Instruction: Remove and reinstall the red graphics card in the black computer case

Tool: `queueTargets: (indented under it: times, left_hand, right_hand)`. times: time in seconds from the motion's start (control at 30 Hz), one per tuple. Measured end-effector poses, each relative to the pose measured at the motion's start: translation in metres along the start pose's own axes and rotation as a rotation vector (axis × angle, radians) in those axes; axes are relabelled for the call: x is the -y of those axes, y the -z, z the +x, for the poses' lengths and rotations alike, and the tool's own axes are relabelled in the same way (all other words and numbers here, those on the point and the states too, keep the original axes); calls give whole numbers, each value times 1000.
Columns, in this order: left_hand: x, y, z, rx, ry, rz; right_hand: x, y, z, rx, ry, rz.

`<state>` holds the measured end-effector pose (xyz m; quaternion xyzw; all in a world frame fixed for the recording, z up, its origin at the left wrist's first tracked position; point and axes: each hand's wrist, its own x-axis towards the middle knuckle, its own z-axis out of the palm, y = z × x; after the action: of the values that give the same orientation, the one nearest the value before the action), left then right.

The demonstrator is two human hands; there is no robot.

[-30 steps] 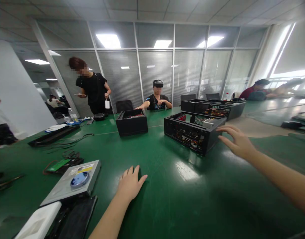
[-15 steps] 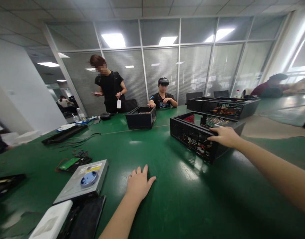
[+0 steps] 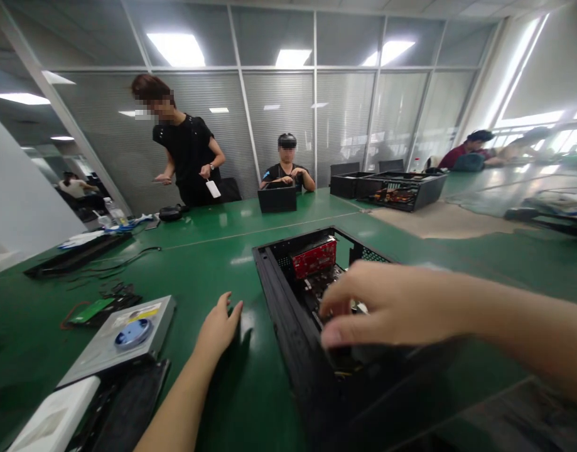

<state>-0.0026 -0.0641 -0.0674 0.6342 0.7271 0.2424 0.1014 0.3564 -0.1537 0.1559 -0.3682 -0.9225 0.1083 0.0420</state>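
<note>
A black open computer case (image 3: 288, 339) sits close in front of me, partly covered by my right arm. Inside it, a red circuit board (image 3: 315, 257) stands near the far left corner. Over the case hangs my right hand (image 3: 380, 307), with its fingers curled and a gap between them and the thumb. I see nothing held in it; whether it touches the case is unclear. My left hand (image 3: 218, 323) is low over the green table (image 3: 250, 383), left of the case, fingers stretched out and holding nothing.
To my left lie a silver optical drive (image 3: 123, 339) with a blue round object (image 3: 133, 333) on it, a white object (image 3: 57, 414) and a green circuit board (image 3: 88, 312). Across the table a person (image 3: 288, 172) sits behind another case (image 3: 277, 198). More cases (image 3: 387, 188) stand at the back right.
The computer case has come nearer to me and turned. My right hand has gone from gripping its corner to hovering over it with fingers apart. The view has shifted right.
</note>
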Motion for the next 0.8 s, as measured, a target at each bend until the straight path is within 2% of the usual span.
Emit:
queueTargets:
  times: [0.07, 0.13, 0.2, 0.27, 0.33, 0.43, 0.53, 0.7, 0.8]
  left_hand:
    - [6, 1, 2, 14, 14, -30]
    - [9, 2, 4, 35, 18, -36]
    - [9, 2, 4, 44, 18, -24]
    - [9, 2, 5, 50, 8, 1]
    - [8, 1, 5, 59, -8, 26]
    - [1, 0, 4, 71, -41, 41]
    - [-11, -1, 0, 81, -91, 43]
    - [-27, -4, -5, 97, -224, 50]
    - [-24, -5, -4, 104, -214, 26]
  right_hand:
    - [-22, 16, 35, -50, 16, -158]
    - [-53, 18, 77, -64, 33, -392]
    - [-86, 6, 117, 15, 32, -573]
    - [-115, -13, 147, 92, 8, -643]
    - [-135, -32, 165, 50, -15, -642]
    - [-151, -52, 173, -81, 2, -624]
    - [-150, -59, 172, -118, -13, -663]
    - [-137, -59, 166, -119, -71, -681]
    - [-131, -58, 163, -67, -114, -610]
